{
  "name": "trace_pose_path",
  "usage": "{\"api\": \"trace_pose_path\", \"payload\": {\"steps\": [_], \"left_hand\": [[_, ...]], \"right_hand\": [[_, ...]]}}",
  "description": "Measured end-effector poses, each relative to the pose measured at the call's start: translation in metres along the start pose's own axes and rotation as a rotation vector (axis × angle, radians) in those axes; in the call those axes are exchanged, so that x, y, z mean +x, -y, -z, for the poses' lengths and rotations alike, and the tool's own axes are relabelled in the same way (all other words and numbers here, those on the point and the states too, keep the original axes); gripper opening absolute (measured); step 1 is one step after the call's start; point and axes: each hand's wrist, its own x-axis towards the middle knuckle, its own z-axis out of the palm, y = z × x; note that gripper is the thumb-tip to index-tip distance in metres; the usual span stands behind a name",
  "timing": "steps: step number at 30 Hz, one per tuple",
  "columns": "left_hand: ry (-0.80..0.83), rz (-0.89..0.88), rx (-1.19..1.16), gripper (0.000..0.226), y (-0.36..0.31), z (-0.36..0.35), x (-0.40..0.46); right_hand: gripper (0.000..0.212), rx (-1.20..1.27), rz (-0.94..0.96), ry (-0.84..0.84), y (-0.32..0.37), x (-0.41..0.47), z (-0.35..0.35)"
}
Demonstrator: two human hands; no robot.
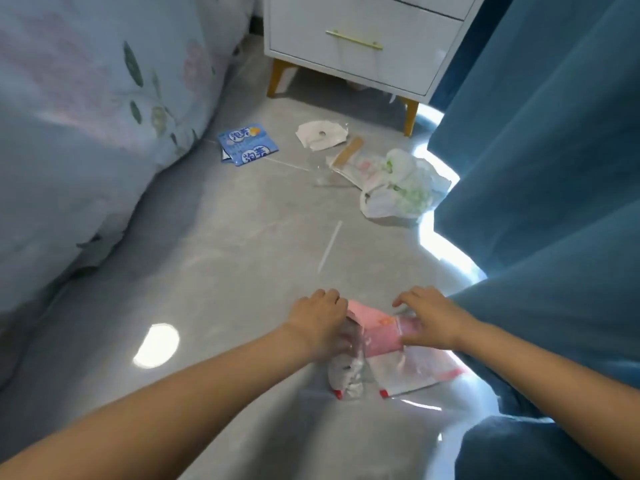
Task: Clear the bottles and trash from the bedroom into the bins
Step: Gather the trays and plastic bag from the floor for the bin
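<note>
A pink and clear plastic wrapper (pixel 384 336) lies on the grey floor near me. My left hand (pixel 320 320) grips a crumpled clear plastic bag (pixel 348 375) at the wrapper's left end. My right hand (pixel 429 317) is curled over the wrapper's right part, thumb and fingers around it. Farther off lie a blue snack packet (pixel 247 144), a white torn paper piece (pixel 322 135), a clear packet with a tan strip (pixel 348 157), a crumpled white and green plastic bag (pixel 403 185) and a white straw (pixel 329 245).
A bed with a floral quilt (pixel 86 116) fills the left side. A white nightstand (pixel 363 39) on yellow legs stands at the back. Blue curtains (pixel 547 150) hang along the right. The trash lies on the grey floor strip (pixel 225 271) between bed and curtains.
</note>
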Motion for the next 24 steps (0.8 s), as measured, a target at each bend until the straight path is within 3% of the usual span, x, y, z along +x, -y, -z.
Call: {"api": "trace_pose_path", "payload": {"steps": [4,10,19,22,24], "left_hand": [[-0.059,-0.160,0.032,0.077,-0.009,-0.034,0.015],[-0.025,-0.172,0.088,0.101,-0.002,-0.057,0.034],[-0.203,-0.213,0.117,0.060,0.022,-0.057,0.038],[-0.097,-0.203,0.052,0.054,0.027,-0.055,0.037],[-0.076,-0.175,0.011,0.046,0.027,-0.054,0.035]], "right_hand": [[0.086,-0.037,0.046,-0.003,-0.004,-0.005,-0.030],[0.099,-0.178,0.008,0.002,0.008,0.008,-0.052],[0.050,-0.104,-0.022,0.034,0.001,0.020,-0.049],[0.029,0.021,-0.032,0.064,0.003,0.026,-0.041],[0.035,0.101,-0.042,0.094,0.010,0.029,-0.041]]}}
